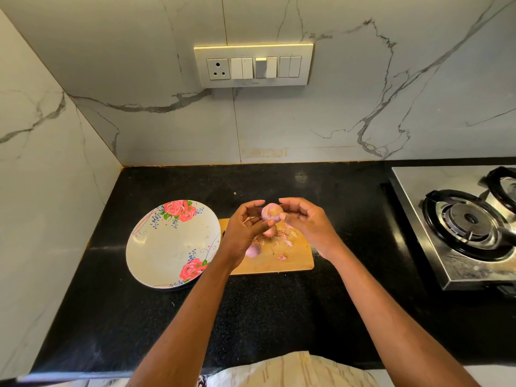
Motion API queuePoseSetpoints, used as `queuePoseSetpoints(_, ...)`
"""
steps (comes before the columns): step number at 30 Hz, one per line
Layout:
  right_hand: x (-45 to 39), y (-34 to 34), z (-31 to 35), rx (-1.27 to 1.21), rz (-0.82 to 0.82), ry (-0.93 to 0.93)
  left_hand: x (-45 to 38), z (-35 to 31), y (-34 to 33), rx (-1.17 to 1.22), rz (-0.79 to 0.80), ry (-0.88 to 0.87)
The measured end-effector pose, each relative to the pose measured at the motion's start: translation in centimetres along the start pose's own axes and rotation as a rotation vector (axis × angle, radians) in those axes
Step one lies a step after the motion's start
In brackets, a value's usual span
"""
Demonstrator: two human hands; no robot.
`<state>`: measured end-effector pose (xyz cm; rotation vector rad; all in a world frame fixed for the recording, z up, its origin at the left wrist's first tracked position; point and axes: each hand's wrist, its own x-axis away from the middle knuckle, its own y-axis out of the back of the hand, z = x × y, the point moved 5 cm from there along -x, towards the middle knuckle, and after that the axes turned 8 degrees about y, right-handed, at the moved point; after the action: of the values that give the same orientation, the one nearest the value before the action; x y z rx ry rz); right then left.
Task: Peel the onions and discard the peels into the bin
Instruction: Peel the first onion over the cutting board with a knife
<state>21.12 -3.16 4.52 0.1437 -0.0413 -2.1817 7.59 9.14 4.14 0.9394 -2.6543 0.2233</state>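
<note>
I held a round, pale purple peeled onion (pixel 271 212) above the far edge of the rectangular light wooden cutting board (pixel 282 262), which lay near the middle of the black speckled stone counter (pixel 279 308). My left hand (pixel 247 229) cradled the onion from the left, fingers curled around it, thumb arched over its top. My right hand (pixel 305 219) met it from the right, fingertips pinching at its surface (whether they gripped a strip of skin, I could not tell). Two more small purple onions (pixel 254 250) rested on the board below my left hand, one partly hidden behind it. Scattered pinkish peel scraps (pixel 284 236) lay across the board's far right portion. A round white plate with red rose prints (pixel 156 247) sat just left of the board, its rim touching or overlapping the board's left edge. A steel gas stove with black burners (pixel 460 224) occupied the counter's right end. A cream switchboard (pixel 254 65) was mounted on the veined marble wall behind.
</note>
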Motion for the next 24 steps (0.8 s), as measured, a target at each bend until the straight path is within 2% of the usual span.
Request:
queuePoseSetpoints(5, -0.3, -0.2, -0.3, 0.069, 0.035, -0.021, 0.2, -0.5, -0.4, -0.091, -0.026, -0.028)
queuePoseSetpoints(10, -0.3, -0.3, 0.3, 0.196, 0.021, 0.05, 0.1, -0.8, -0.4, -0.145, -0.048, -0.055)
queuePoseSetpoints(16, -0.4, 0.0, 1.2, 0.29, 0.023, 0.117, 0.1, -0.7, -0.3, -0.17, -0.035, -0.054)
queuePoseSetpoints(24, -0.5, 0.8, 0.6, 0.369, 0.023, 0.104, 0.0, 0.0, -0.1, -0.157, 0.005, -0.019)
